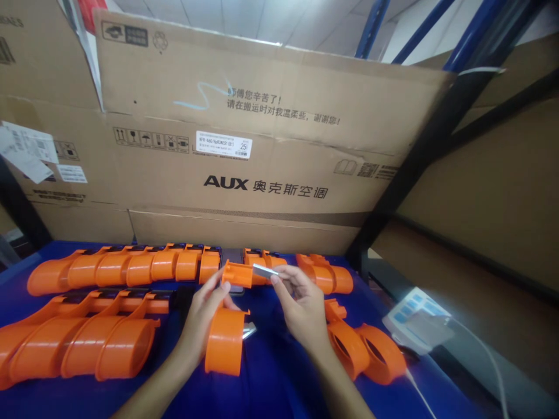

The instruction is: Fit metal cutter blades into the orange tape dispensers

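My left hand is closed on an orange plastic tape dispenser, a wide ring with a narrower arm at its top. The ring hangs below the fingers, above the blue surface. Between thumb and fingers, my right hand pinches a small flat silver metal strip. The strip's left end is right by the dispenser's upper arm; whether they touch I cannot tell. Behind the ring, another shiny metal piece shows in part.
Rows of orange dispensers with black parts line the left and back of the blue surface. More orange rings lie at right, near a white-and-blue device with a cable. Large cardboard boxes and a dark rack post stand behind.
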A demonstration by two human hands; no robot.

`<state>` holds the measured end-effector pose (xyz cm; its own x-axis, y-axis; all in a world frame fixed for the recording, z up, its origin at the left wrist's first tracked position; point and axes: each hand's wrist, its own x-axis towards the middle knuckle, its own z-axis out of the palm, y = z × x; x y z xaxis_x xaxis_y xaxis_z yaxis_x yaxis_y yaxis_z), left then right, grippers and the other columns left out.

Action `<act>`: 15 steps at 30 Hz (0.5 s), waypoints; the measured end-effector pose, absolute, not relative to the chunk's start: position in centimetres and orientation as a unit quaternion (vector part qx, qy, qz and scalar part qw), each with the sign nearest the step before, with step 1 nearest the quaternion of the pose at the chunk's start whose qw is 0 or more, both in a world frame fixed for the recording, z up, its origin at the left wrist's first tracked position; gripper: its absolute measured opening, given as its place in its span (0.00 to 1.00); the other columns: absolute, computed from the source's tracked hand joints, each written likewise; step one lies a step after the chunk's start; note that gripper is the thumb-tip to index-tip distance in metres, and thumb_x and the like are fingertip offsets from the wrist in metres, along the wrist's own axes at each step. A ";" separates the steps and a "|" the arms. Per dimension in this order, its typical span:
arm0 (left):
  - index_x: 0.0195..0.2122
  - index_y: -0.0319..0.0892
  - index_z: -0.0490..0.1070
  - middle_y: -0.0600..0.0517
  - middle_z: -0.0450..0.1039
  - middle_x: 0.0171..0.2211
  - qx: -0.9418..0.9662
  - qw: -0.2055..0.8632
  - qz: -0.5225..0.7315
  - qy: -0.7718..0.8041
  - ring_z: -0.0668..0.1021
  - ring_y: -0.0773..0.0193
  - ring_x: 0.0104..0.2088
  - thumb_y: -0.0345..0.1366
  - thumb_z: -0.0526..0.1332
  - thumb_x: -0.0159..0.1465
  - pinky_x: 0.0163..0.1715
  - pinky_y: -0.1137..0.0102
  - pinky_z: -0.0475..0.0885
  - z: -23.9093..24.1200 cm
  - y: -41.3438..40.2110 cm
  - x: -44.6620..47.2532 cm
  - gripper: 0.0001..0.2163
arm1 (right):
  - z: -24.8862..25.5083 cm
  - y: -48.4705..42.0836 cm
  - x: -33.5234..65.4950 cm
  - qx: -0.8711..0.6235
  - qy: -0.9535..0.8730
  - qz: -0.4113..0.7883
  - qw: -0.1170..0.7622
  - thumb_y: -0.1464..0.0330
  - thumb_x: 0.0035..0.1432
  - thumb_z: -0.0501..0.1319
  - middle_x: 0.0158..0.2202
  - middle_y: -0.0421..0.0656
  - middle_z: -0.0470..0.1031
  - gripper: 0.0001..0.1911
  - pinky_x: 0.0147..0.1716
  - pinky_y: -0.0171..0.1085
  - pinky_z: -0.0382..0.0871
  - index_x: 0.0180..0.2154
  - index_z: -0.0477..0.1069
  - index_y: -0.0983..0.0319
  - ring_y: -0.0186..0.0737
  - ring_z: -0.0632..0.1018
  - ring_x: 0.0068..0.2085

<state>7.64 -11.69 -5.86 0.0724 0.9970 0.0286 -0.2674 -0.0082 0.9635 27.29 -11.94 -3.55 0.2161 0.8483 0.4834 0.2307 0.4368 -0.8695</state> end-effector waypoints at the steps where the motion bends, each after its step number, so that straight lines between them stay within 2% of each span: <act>1: 0.49 0.40 0.74 0.54 0.74 0.21 0.454 0.576 0.545 0.405 0.74 0.64 0.22 0.52 0.64 0.63 0.27 0.73 0.68 -5.7 -11.7 7.6 0.22 | -3.6 -11.9 27.3 -0.464 -0.575 0.255 0.624 0.61 0.62 0.67 0.37 0.43 0.79 0.11 0.38 0.37 0.74 0.43 0.75 0.61 0.41 0.80 0.36; 3: 0.41 0.39 0.76 0.54 0.73 0.21 0.460 0.573 0.542 0.408 0.73 0.65 0.22 0.53 0.64 0.63 0.26 0.73 0.67 -5.5 -11.7 7.5 0.20 | -3.6 -12.0 27.4 -0.451 -0.578 0.270 0.624 0.62 0.62 0.67 0.39 0.44 0.81 0.11 0.43 0.39 0.75 0.44 0.75 0.60 0.42 0.81 0.40; 5: 0.39 0.38 0.77 0.54 0.72 0.20 0.463 0.567 0.539 0.415 0.72 0.66 0.22 0.53 0.64 0.63 0.27 0.73 0.67 -5.5 -11.7 7.5 0.20 | -3.6 -12.0 27.5 -0.443 -0.588 0.277 0.618 0.62 0.63 0.67 0.41 0.45 0.81 0.11 0.46 0.40 0.76 0.44 0.75 0.60 0.43 0.82 0.42; 10: 0.53 0.36 0.76 0.56 0.71 0.19 0.457 0.563 0.539 0.427 0.71 0.66 0.20 0.54 0.65 0.61 0.27 0.73 0.66 -5.6 -11.7 7.5 0.27 | -3.9 -11.9 27.5 -0.439 -0.610 0.282 0.596 0.63 0.63 0.66 0.41 0.45 0.82 0.09 0.48 0.40 0.76 0.44 0.76 0.59 0.43 0.83 0.44; 15: 0.51 0.36 0.79 0.54 0.72 0.17 0.455 0.560 0.559 0.409 0.75 0.61 0.21 0.56 0.68 0.57 0.27 0.70 0.68 -4.9 -11.6 8.0 0.30 | -4.5 -11.6 27.3 -0.430 -0.611 0.292 0.597 0.64 0.64 0.66 0.39 0.44 0.82 0.09 0.46 0.38 0.76 0.44 0.75 0.59 0.42 0.84 0.43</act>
<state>7.99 -11.55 -4.87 0.0404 0.9979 0.0509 -0.2551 -0.0389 0.9661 27.27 -11.57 -4.46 0.0824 0.8747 0.4776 0.1774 0.4587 -0.8707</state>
